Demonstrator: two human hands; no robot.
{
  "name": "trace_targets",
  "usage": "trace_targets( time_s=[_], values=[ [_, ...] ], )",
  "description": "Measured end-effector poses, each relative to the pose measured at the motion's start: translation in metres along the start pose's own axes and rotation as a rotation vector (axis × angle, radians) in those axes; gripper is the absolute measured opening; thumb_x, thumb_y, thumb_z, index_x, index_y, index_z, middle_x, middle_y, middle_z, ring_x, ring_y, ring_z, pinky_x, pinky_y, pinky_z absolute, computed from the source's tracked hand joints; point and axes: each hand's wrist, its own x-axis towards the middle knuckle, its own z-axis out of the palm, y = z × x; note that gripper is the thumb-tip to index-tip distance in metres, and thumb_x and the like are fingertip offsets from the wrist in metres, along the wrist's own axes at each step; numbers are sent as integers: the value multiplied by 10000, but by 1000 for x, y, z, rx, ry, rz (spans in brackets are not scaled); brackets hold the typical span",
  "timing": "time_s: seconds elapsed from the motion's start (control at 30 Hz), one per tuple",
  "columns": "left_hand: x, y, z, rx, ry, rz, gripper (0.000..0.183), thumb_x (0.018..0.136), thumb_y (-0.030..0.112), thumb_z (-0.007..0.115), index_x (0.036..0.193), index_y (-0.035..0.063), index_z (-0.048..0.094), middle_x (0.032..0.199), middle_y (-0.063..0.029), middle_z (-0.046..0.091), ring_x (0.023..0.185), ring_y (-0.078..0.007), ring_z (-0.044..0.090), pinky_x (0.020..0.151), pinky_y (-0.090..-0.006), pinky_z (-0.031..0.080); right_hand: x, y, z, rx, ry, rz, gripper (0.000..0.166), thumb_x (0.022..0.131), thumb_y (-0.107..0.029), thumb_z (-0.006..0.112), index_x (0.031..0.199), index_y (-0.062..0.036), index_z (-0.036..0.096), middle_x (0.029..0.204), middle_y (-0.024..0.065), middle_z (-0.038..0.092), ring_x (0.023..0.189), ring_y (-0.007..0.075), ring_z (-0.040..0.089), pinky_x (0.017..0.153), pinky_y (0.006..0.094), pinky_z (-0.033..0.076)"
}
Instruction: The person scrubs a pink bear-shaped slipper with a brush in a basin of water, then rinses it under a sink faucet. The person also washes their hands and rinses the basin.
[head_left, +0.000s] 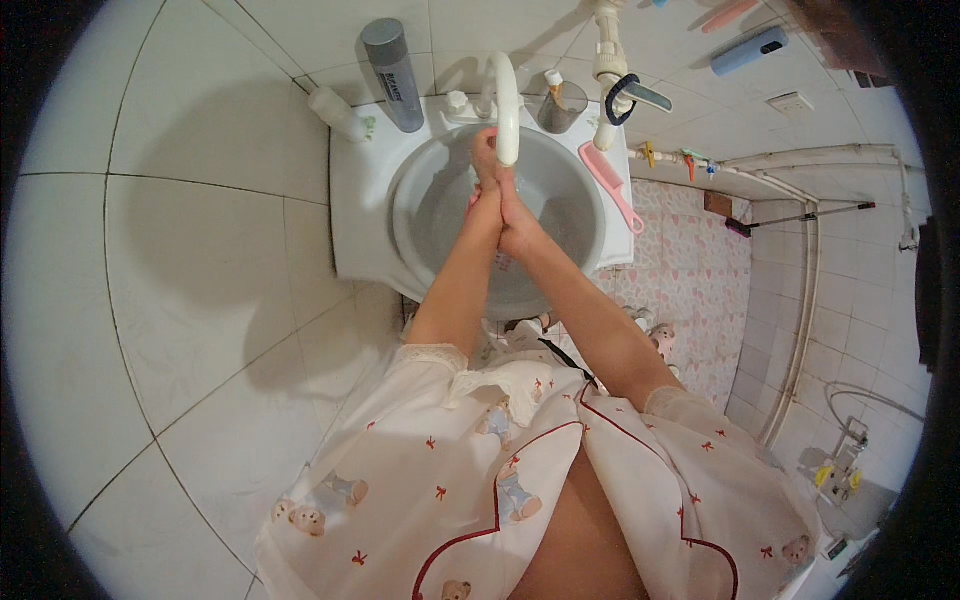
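My left hand (485, 161) and my right hand (517, 221) press together over a large grey plastic basin (592, 247), close to the curved white faucet spout (508, 112). The right palm lies against the left hand and wrist. Pinkish fingertips show at the left hand's left side; the spout and the overlap hide other fingers, so whether anything is between the hands cannot be told. The basin sits in a white washbasin (360, 232); a little water appears to be in it. A pink comb (611, 184) lies on the right rim.
Behind the basin stand a grey bottle (397, 82), a pale bottle (334, 111) and a translucent cup (562, 109) with items inside. A black hair tie (621, 100) hangs on a pipe valve (609, 82). Tiled wall (202, 225) is close at left; a long-handled brush (802, 216) leans at right.
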Motion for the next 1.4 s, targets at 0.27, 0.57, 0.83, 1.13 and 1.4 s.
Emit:
trace_targets(
  time_s=[0.27,0.57,0.83,1.13,1.4],
  values=[
    [-22,25,-9,1150,-460,251,251,803,210,521,970,30,576,918,-182,621,883,-341,586,750,-448,455,-8,49,-9,-560,351,-403,373,742,-136,678,1046,-12,501,838,74,583,709,174,564,645,311,466],
    [-54,70,-46,550,-468,-224,308,788,255,508,994,44,596,933,-163,628,894,-301,597,802,-392,467,47,-53,-22,-541,16,152,406,874,-421,494,818,-22,545,684,95,601,565,213,574,521,310,490],
    [-63,58,-29,-1191,-208,-449,461,852,531,404,1003,107,508,963,-81,546,848,-219,563,665,-341,498,88,-20,-10,-399,63,-404,559,872,-559,418,781,-34,586,568,66,580,521,188,572,494,273,470],
    [-104,100,1,-660,-67,-936,509,875,532,436,1117,85,446,962,-45,510,801,-191,528,674,-333,473,71,-47,-16,-1552,456,-1065,482,847,-394,554,738,76,552,641,129,601,572,203,497,575,371,423],
    [-43,67,-46,-740,-42,-546,265,827,284,627,948,87,497,840,-25,491,758,-159,509,682,-330,472,50,11,-9,-1014,25,-1003,201,820,-18,513,917,-34,688,861,94,646,804,190,603,706,320,463]
  ],
)
